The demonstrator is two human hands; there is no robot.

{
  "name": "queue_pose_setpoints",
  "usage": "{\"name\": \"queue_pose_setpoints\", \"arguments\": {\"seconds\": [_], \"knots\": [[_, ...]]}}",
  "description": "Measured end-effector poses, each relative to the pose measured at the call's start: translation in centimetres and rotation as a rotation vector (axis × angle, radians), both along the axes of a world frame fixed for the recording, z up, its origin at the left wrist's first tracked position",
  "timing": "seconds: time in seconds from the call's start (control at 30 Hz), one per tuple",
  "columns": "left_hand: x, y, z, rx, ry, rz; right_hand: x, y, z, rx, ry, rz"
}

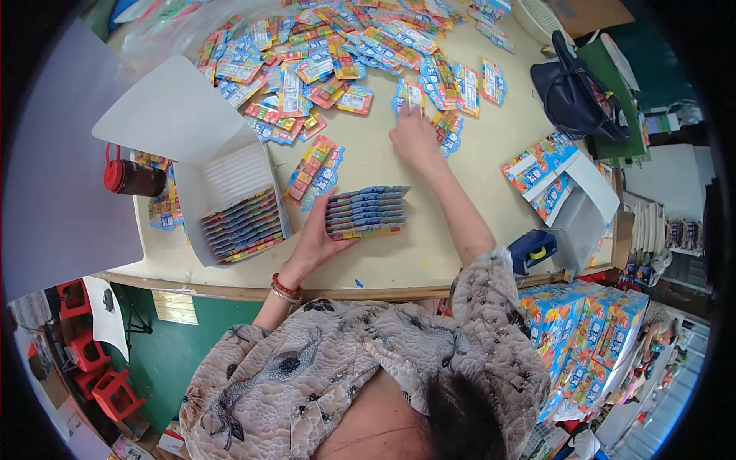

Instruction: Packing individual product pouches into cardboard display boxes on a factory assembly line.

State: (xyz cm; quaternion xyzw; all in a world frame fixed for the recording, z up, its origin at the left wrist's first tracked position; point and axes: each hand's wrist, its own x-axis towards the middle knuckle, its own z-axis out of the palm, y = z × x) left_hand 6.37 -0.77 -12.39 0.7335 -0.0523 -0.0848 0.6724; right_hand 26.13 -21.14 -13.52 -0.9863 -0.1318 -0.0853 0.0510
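The stack of packs [366, 211] hides part of your left grip [313, 239] from you. The heap of packs [314, 65] runs off the top edge. The shelf goods [682, 234] at far right are too small to identify.

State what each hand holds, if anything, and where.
Left hand: a stack of flat, multicoloured, blue-edged blister packs, by its left end. Right hand: at a blue, white-labelled pack; grip cannot be told.

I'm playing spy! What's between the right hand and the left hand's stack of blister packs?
The head view shows bare cream tabletop between right hand and stack.
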Motion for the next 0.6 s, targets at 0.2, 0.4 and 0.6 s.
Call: {"name": "queue_pose_setpoints", "arguments": {"seconds": [0.2, 0.4, 0.6], "knots": [[0.5, 0.4, 0.2, 0.592, -0.38, 0.048, -8.8, -3.3, 5.3, 0.478, 0.47, 0.126], [1.2, 0.2, -1.7, 0.148, -0.231, -0.047, -8.7, -5.6, 6.0, 0.812, 1.069, 0.445], [2.0, -0.1, -1.6, 0.147, -0.336, -0.133, 5.9, -11.1, -1.3, 0.444, -0.145, -0.159]]}}
